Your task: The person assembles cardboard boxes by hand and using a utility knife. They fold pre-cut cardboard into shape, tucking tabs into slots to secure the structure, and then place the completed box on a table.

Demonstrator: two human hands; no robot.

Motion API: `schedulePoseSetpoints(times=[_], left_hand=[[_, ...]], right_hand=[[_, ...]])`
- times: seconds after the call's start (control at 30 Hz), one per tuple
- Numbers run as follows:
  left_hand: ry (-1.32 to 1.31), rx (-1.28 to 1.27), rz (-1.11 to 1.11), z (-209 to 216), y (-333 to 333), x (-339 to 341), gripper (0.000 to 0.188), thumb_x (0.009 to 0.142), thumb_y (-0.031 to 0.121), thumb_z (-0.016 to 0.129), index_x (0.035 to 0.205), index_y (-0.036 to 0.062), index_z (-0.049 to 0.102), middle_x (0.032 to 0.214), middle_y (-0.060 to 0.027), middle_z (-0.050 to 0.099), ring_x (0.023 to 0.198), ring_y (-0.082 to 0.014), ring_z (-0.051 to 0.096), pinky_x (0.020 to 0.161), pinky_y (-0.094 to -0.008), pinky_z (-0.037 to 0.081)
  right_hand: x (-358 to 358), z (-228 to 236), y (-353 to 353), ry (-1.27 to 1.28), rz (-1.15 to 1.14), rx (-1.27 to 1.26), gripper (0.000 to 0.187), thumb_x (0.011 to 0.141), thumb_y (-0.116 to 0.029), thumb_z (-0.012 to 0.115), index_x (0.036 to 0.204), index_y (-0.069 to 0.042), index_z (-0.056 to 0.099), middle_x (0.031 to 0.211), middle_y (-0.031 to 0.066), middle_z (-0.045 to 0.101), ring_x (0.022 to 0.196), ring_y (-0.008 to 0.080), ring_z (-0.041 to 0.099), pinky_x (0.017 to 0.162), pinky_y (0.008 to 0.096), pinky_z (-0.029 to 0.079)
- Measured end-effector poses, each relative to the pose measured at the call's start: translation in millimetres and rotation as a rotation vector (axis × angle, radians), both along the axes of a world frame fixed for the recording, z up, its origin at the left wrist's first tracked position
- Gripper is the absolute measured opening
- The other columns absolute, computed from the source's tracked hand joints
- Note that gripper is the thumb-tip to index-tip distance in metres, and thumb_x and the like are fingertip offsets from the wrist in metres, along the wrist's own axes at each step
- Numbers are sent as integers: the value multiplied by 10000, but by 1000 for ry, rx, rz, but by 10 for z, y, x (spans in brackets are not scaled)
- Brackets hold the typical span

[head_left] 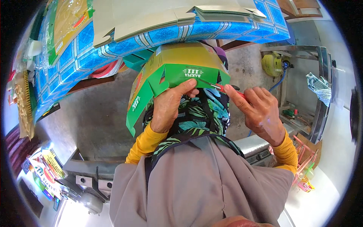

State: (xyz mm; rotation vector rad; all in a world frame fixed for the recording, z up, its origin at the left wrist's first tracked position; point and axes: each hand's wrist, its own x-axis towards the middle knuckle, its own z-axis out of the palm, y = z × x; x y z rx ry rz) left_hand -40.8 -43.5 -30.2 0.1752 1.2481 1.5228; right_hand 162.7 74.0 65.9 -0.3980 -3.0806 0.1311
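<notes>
A green and yellow cardboard box (pixel 181 56), its end flaps unfolded, rests on my lap against the table's near edge. My left hand (pixel 172 99) is closed on its near green flap, the thumb lying on top near the printed part. My right hand (pixel 261 111) grips a red-handled tool (pixel 219 87) with a slim metal tip, the index finger stretched along the handle. That tip points left and lies at the green flap, close to my left thumb. Whether it touches the cardboard I cannot tell, and the exact kind of tool is unclear.
Stacked flat cardboard sheets (pixel 147 19) lie on the table with a blue patterned cloth (pixel 147 37). Plastic-wrapped yellow-green packaging (pixel 70 28) is at the far left. On the right, a green gas cylinder (pixel 272 64) stands by a metal frame (pixel 323 72) with a checked rag (pixel 318 89).
</notes>
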Motion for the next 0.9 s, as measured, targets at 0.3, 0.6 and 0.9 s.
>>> schedulePoseSetpoints(times=[0.3, 0.6, 0.9], left_hand=[[5, 23, -15, -13, 1, -63, 179, 852, 67, 725, 999, -24, 681, 876, -104, 707, 699, -184, 672, 637, -292, 545], [-24, 0, -86, -79, -49, 15, 184, 853, 122, 727, 989, 8, 681, 855, -77, 697, 742, -166, 661, 696, -290, 525], [106, -29, -85, -143, -29, -36, 214, 852, 145, 731, 1013, 12, 683, 950, -65, 694, 820, -157, 657, 758, -297, 515]], right_hand=[[90, -72, 33, 24, -17, -8, 725, 699, -48, 650, 1407, -145, 533, 701, 9, 429, 653, 187, 490, 582, 335, 416], [20, -41, 7, -112, 42, 51, 637, 795, -114, 611, 1423, -144, 511, 726, 20, 447, 675, 188, 492, 591, 330, 415], [-11, -169, -23, -51, 12, 89, 632, 809, -131, 607, 1432, -138, 500, 743, 27, 445, 690, 180, 490, 597, 321, 405]])
